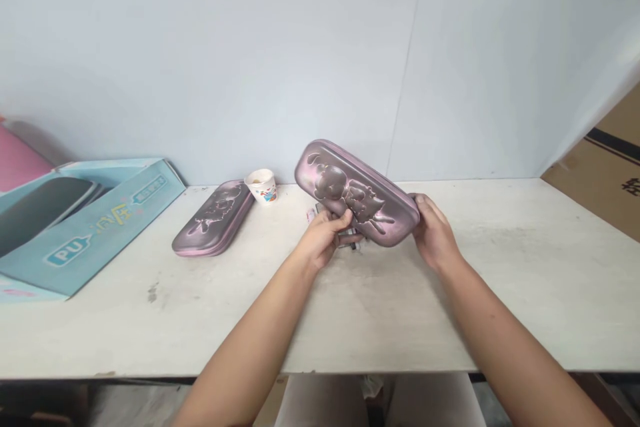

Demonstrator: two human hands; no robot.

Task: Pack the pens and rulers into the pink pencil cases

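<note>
Both my hands lift a hard-shell pencil case [356,192] with a pink and grey metallic finish and an embossed cartoon figure. It is tilted above the table. My left hand [325,238] grips its lower left edge, and my right hand [434,230] holds its right end. Partly hidden beneath the case and behind my left hand, a small dark metal object [349,242] sits on the table. A matching pencil case [213,219] lies flat on the table to the left, apart from both hands.
A white table [450,307] runs along a pale wall. At left stands a light blue printed box [115,227] holding a dark case, with a pink item [20,159] behind it. A paper cup [261,187] stands at the back. A cardboard box [600,173] sits at right.
</note>
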